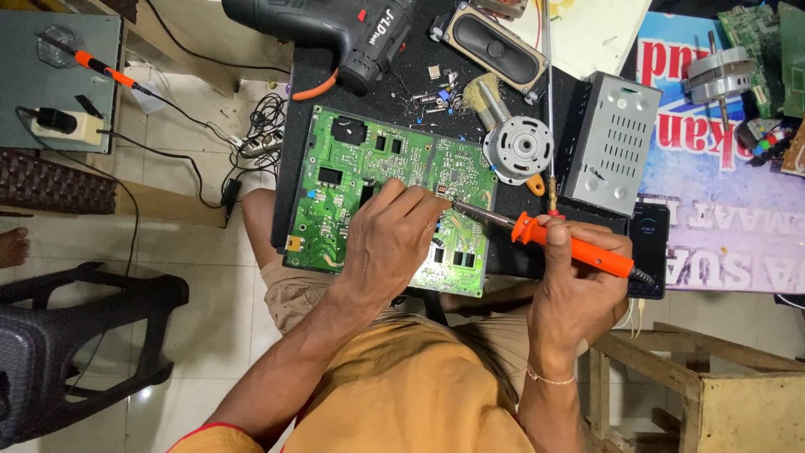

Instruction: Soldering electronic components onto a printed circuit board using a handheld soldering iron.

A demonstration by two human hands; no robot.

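— What lies on the black worktop [537,252]?
— A green circuit board [352,168] at centre; a grey motor [517,148] at its 2 o'clock.
— The hands?
— Left hand [390,243] rests on the board, fingers curled together. Right hand [579,281], at 4 o'clock, clamps an orange soldering iron [570,245], tip touching the board.

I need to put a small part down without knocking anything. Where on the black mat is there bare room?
A bare strip of black mat lies between the drill and the green circuit board. Crowded: loose bits beside the round motor, and the board's middle, where the left hand presses and the right hand holds the orange soldering iron.
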